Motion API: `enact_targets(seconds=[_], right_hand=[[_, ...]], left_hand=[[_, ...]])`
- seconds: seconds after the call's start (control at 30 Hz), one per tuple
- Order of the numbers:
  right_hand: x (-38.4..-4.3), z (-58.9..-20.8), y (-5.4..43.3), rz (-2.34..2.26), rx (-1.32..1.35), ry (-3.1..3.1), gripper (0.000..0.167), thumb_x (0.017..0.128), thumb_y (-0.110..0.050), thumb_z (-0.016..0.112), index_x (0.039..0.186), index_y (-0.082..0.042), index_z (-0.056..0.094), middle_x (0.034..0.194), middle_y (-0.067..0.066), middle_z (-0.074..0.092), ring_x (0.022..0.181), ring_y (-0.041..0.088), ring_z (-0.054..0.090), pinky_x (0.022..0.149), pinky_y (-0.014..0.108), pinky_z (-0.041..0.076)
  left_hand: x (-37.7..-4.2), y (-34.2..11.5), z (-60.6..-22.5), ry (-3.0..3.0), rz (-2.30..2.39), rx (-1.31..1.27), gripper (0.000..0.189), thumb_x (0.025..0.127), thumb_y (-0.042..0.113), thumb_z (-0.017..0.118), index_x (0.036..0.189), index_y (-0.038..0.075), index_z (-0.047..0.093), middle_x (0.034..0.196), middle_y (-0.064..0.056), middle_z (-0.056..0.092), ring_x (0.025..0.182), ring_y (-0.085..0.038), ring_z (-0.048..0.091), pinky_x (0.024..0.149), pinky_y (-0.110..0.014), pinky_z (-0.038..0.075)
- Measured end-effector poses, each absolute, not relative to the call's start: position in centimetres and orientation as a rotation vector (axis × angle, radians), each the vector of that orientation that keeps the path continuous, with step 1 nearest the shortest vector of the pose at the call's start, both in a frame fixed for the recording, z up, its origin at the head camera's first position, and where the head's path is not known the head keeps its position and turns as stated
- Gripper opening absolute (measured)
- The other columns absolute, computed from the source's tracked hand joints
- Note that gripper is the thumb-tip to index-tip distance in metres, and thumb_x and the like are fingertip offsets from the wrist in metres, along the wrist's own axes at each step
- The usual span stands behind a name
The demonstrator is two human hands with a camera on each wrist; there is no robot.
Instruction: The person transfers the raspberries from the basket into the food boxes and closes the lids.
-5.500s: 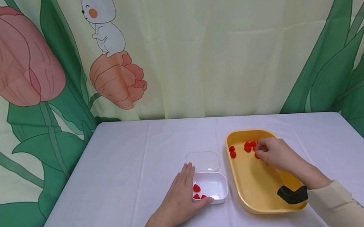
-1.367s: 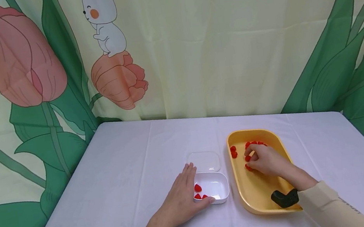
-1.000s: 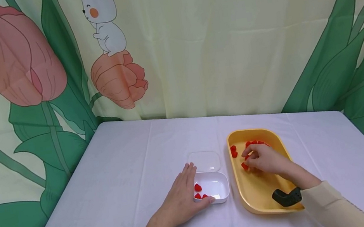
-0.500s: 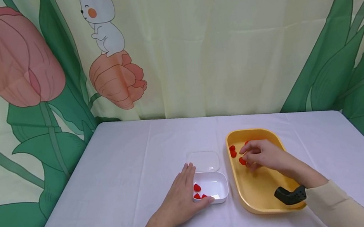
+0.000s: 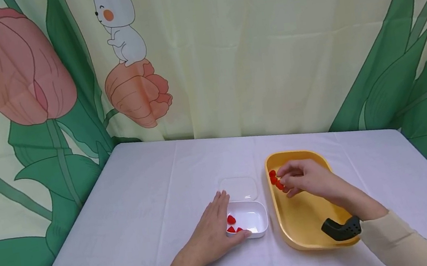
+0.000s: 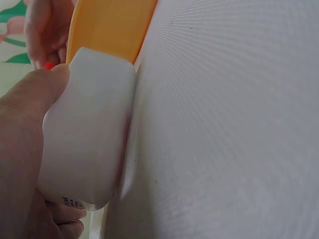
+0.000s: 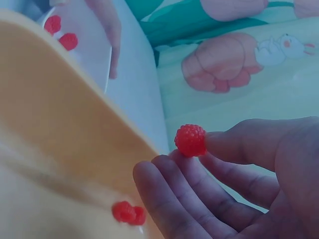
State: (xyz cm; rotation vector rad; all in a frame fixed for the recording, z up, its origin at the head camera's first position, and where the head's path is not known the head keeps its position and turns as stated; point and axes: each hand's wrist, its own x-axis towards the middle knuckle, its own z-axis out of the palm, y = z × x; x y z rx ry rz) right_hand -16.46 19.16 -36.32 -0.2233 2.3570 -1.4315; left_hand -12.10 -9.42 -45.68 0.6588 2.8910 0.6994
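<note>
Pinching bumpy red berry (image 7: 190, 140), right fingers (image 7: 162, 194), smooth round-cornered yellow tray (image 5: 306, 225).

1. Your head view is bright and even, with soft shading inside the yellow rounded plastic tray (image 5: 300, 228).
2. Your left wrist view is dimmer, greying the flat white fabric tablecloth (image 6: 224, 124).
3. Your right wrist view looks bluish, the tray's edge blurred.
</note>
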Motion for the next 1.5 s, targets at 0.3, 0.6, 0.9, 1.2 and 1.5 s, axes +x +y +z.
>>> enact_targets(seconds=[0.3, 0.6, 0.9, 1.2, 1.5], right_hand=[[-16.0, -35.6, 18.0, -1.428, -0.309, 2.334, 0.031, 0.098, -0.016, 0.061, 0.121, 0.005, 0.058, 0.109, 0.017, 0.069, 0.089, 0.026, 0.07, 0.082, 0.04, 0.061], [-15.7, -35.4, 16.5, -1.412, -0.303, 2.31, 0.031, 0.097, -0.019, 0.063, 0.118, 0.003, 0.06, 0.107, 0.015, 0.07, 0.087, 0.026, 0.072, 0.086, 0.04, 0.06], [-15.8, -36.2, 15.3, -1.37, -0.346, 2.317, 0.027, 0.095, -0.014, 0.062, 0.117, 0.002, 0.061, 0.099, 0.012, 0.07, 0.083, 0.024, 0.072, 0.083, 0.04, 0.061], [-15.6, -36.5, 14.0, -1.344, -0.379, 2.305, 0.022, 0.094, -0.014, 0.065, 0.113, -0.002, 0.062, 0.098, 0.012, 0.067, 0.082, 0.021, 0.071, 0.08, 0.037, 0.062], [-15.5, -37.1, 12.9, -1.309, -0.442, 2.31, 0.02, 0.094, -0.008, 0.062, 0.111, 0.002, 0.061, 0.096, 0.01, 0.068, 0.08, 0.022, 0.072, 0.077, 0.035, 0.062]], left_hand=[[-12.2, -9.4, -45.7, 2.878, 0.715, 0.639, 0.104, 0.083, 0.07, 0.06, 0.157, 0.009, 0.022, 0.166, -0.008, 0.021, 0.155, -0.024, 0.017, 0.123, -0.048, 0.025], [-12.2, -9.5, -45.7, 2.87, 0.729, 0.656, 0.103, 0.084, 0.069, 0.06, 0.157, 0.008, 0.021, 0.166, -0.008, 0.021, 0.155, -0.024, 0.017, 0.123, -0.048, 0.024], [-12.2, -9.5, -45.7, 2.858, 0.724, 0.629, 0.105, 0.082, 0.071, 0.06, 0.158, 0.01, 0.02, 0.166, -0.006, 0.02, 0.155, -0.024, 0.016, 0.123, -0.049, 0.025], [-12.2, -9.6, -45.9, 2.869, 0.729, 0.665, 0.104, 0.083, 0.07, 0.061, 0.157, 0.008, 0.021, 0.166, -0.007, 0.022, 0.155, -0.025, 0.016, 0.123, -0.05, 0.025], [-12.2, -9.6, -45.8, 2.875, 0.729, 0.669, 0.103, 0.083, 0.068, 0.063, 0.157, 0.008, 0.022, 0.166, -0.006, 0.022, 0.155, -0.025, 0.016, 0.123, -0.049, 0.025]])
